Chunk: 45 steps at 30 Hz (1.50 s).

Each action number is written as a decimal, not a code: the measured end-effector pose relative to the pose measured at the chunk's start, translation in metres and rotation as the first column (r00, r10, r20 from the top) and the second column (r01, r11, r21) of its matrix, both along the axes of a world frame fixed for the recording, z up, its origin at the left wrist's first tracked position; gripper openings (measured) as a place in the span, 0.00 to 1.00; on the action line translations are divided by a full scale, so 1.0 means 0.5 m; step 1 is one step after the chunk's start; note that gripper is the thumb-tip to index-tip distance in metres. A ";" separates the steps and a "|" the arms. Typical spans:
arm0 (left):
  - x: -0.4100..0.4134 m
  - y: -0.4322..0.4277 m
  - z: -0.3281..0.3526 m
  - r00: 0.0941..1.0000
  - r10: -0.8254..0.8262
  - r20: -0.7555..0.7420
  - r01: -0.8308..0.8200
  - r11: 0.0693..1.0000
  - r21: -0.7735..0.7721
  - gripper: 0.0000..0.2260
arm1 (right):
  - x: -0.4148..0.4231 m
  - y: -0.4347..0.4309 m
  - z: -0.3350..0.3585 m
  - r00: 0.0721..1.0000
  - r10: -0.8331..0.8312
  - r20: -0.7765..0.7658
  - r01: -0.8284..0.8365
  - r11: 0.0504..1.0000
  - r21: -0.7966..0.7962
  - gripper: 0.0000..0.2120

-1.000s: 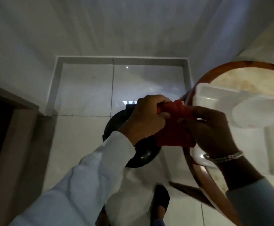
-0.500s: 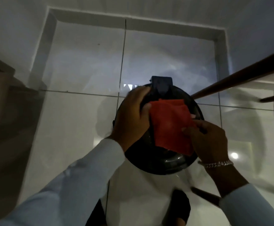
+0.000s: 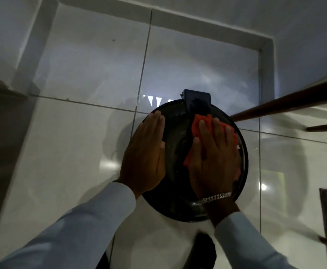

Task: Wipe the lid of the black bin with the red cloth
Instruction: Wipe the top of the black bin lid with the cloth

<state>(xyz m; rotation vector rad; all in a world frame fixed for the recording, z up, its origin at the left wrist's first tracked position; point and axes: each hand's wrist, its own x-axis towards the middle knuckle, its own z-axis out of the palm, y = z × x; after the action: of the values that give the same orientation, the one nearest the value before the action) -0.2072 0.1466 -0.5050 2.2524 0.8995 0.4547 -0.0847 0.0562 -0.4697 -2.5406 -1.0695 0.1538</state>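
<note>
I saw a glossy white tiled floor [image 3: 77, 152] in a dim room, with a dark wooden rail [image 3: 287, 105] at right. The black bin [image 3: 178, 206] stood on it, lid [image 3: 178, 133] closed. My left hand [image 3: 145, 154] lay flat, grip open, on the lid's left edge. My right hand [image 3: 215, 158], fingers extended, pressed the red cloth [image 3: 199, 123] onto the lid near the hinge [image 3: 197, 100].

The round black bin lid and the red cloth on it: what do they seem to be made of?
The round black bin lid looks like hard glossy plastic, or possibly coated metal: its dark surface carries sharp highlights and keeps a rigid domed shape. The red cloth looks like soft matte woven fabric: it bunches into folds under the right hand and shows no shine.
</note>
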 end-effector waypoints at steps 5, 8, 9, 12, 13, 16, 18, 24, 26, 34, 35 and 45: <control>0.002 0.001 -0.006 1.000 0.014 0.019 -0.014 1.000 0.013 0.23 | -0.015 0.026 -0.007 0.971 0.237 0.037 -0.237 0.971 0.002 0.23; 0.004 0.003 -0.005 1.000 0.007 0.021 -0.007 1.000 0.010 0.23 | -0.015 -0.052 -0.008 0.920 0.377 0.107 -0.375 0.926 -0.043 0.23; 0.005 0.002 -0.005 1.000 0.006 0.021 -0.006 1.000 0.007 0.23 | -0.006 -0.074 -0.006 0.937 0.336 0.098 -0.332 0.942 -0.056 0.23; 0.005 -0.002 -0.005 1.000 0.012 0.014 -0.012 1.000 0.004 0.23 | 0.026 -0.048 0.001 0.997 0.069 0.019 -0.068 0.994 -0.084 0.26; 0.005 -0.002 -0.006 1.000 0.011 0.011 -0.011 1.000 0.005 0.23 | 0.026 -0.018 0.002 1.000 0.020 0.021 -0.018 0.995 -0.101 0.27; 0.002 0.000 -0.012 1.000 0.012 0.004 -0.012 1.000 0.012 0.23 | -0.013 0.025 -0.001 0.979 0.184 0.084 -0.174 0.978 -0.112 0.26; 0.005 0.000 -0.011 1.000 0.007 0.004 -0.007 1.000 0.004 0.23 | -0.036 -0.029 -0.010 0.932 0.350 0.096 -0.344 0.936 -0.077 0.24; 0.004 0.000 -0.009 1.000 -0.007 -0.002 0.007 0.999 0.032 0.22 | 0.012 -0.032 -0.001 0.993 0.073 0.089 -0.067 0.995 -0.076 0.25; 0.004 0.002 -0.010 1.000 -0.006 -0.003 0.006 0.999 0.046 0.22 | 0.004 0.042 0.001 0.991 0.115 0.069 -0.107 0.987 -0.121 0.25; 0.003 -0.001 0.001 1.000 0.007 0.010 -0.008 0.999 0.032 0.22 | 0.020 -0.099 -0.002 0.936 0.332 0.119 -0.323 0.942 -0.089 0.24; 0.004 -0.001 0.000 1.000 0.004 0.009 -0.004 1.000 0.030 0.22 | 0.035 -0.075 -0.001 0.964 0.238 0.116 -0.227 0.969 -0.102 0.25; 0.006 0.003 -0.001 1.000 -0.010 -0.026 0.011 0.999 0.039 0.23 | 0.005 -0.099 -0.002 0.939 0.328 0.104 -0.314 0.940 -0.133 0.25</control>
<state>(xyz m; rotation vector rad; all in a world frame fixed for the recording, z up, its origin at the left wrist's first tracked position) -0.2042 0.1479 -0.5055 2.3021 0.8990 0.4431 -0.0822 0.0067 -0.4709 -2.4823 -1.5652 0.1485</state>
